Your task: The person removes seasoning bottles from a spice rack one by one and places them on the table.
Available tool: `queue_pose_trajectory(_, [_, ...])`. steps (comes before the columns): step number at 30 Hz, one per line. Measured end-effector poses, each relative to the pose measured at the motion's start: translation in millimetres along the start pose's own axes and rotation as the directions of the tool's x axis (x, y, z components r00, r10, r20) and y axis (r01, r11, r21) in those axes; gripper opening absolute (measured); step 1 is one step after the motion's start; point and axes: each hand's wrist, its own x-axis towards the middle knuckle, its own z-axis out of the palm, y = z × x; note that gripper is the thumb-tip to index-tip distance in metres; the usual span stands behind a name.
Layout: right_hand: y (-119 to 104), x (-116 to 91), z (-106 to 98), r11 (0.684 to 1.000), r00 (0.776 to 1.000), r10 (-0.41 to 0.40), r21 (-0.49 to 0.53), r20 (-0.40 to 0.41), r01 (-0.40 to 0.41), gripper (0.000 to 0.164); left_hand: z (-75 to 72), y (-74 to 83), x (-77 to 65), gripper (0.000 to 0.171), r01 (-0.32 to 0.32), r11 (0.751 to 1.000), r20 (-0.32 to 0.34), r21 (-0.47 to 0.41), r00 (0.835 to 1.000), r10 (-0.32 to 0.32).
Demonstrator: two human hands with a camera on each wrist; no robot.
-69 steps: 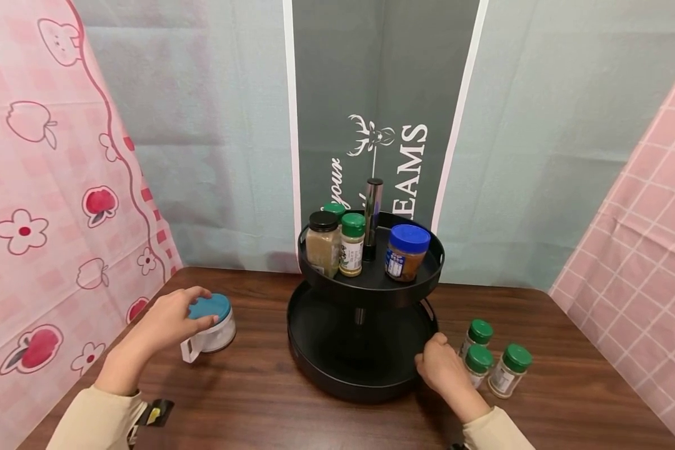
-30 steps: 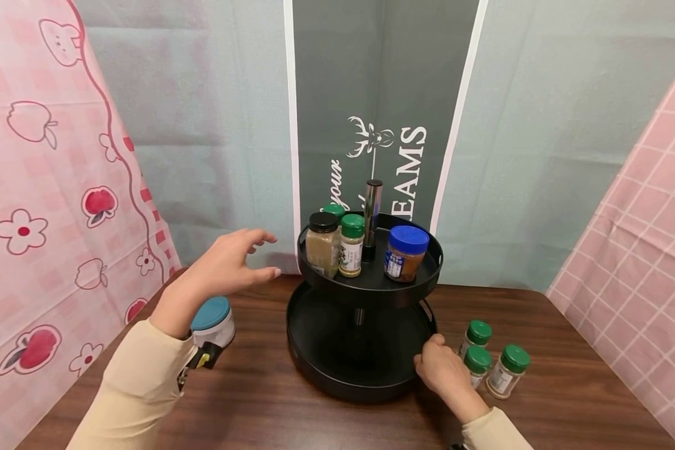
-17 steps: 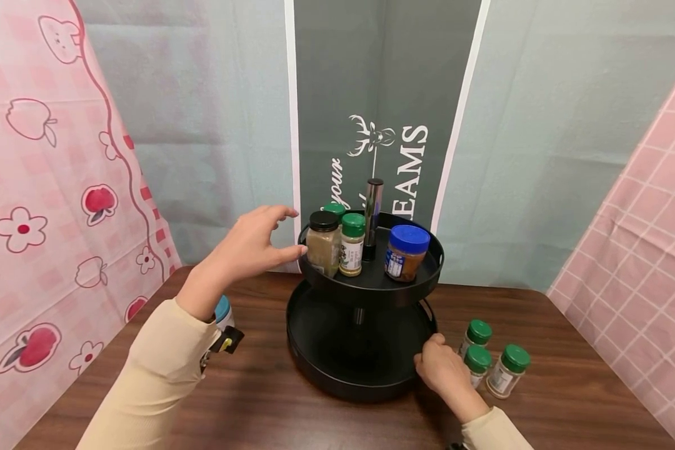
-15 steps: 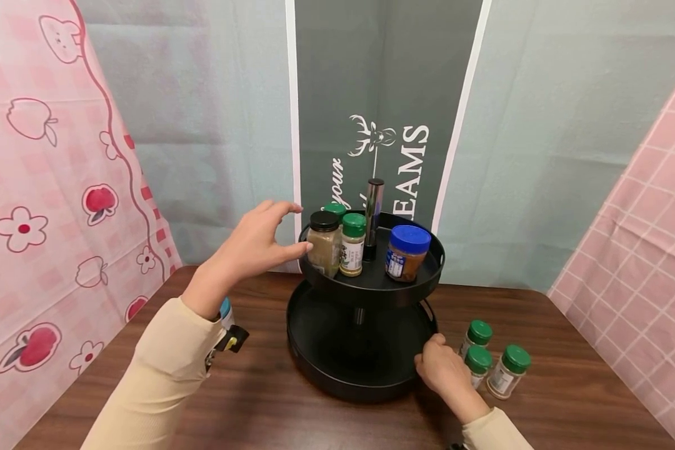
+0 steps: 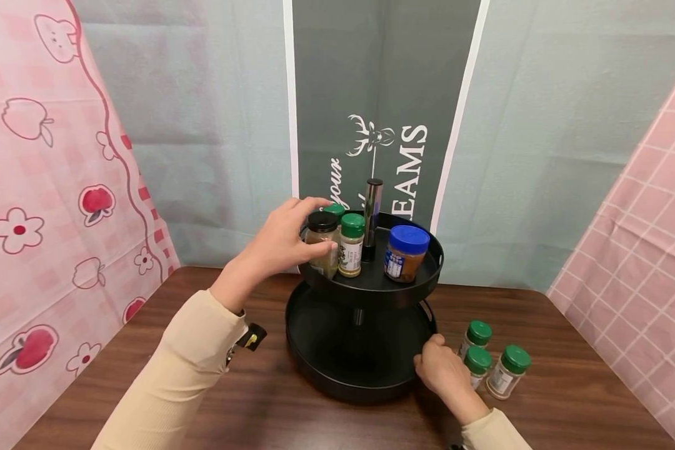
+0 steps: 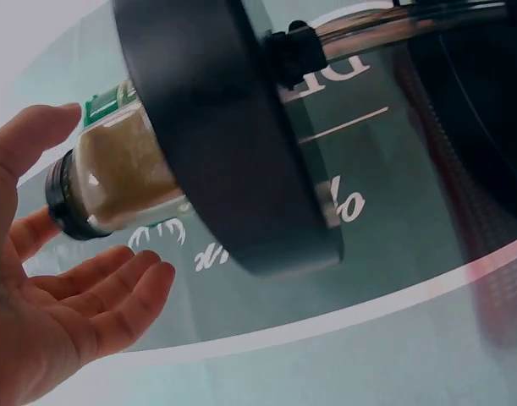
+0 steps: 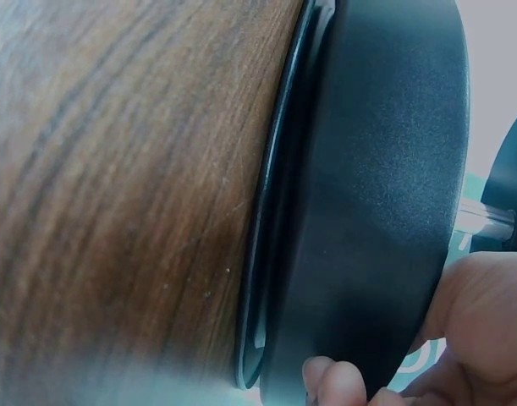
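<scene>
My left hand (image 5: 275, 240) reaches round a black-lidded spice jar (image 5: 322, 222) on the upper tier of a black two-tier turntable (image 5: 371, 296). In the head view its thumb passes in front of the jar and its fingers go behind. The left wrist view shows spread fingers (image 6: 131, 309) about the jar, with a gap between several of them and the glass. My right hand (image 5: 445, 370) grips the lower tier's rim at the right; in the right wrist view the fingertips (image 7: 341, 385) lie against its outer wall and the thumb is over the rim.
Beside the jar stand two green-capped spice bottles (image 5: 351, 247) and a blue-lidded jar (image 5: 407, 253), round a metal post (image 5: 374, 212). Three more green-capped spice bottles (image 5: 506, 374) are on the wooden table (image 5: 292, 419), right of my right hand. Curtains (image 5: 219, 156) hang behind.
My left hand has left the blue-lidded container at the left and moved up and right to the black-lidded jar. Its arm now hides that container. My right hand stays on the rim.
</scene>
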Motion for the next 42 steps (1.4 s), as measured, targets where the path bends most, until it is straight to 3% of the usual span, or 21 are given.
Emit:
queue_pose_trajectory(9, [0, 0, 1, 1.0, 1.0, -0.005, 0.006, -0.025, 0.006, 0.033, 14.3, -2.6, -4.8, 0.058, -0.03, 0.999, -0.037, -0.013, 0.999, 0.03])
queue_pose_trajectory(32, [1, 0, 3, 1.0, 1.0, 0.012, 0.008, -0.019, -0.012, 0.038, 20.2, 3.6, -5.5, 0.054, -0.003, 1.0, -0.099, -0.02, 0.995, 0.001])
queue_pose_trajectory(42, [0, 0, 2, 1.0, 1.0, 0.013, 0.011, -0.017, -0.012, 0.036, 14.0, 5.3, 0.3, 0.052, -0.037, 0.999, -0.228, -0.017, 0.973, 0.032])
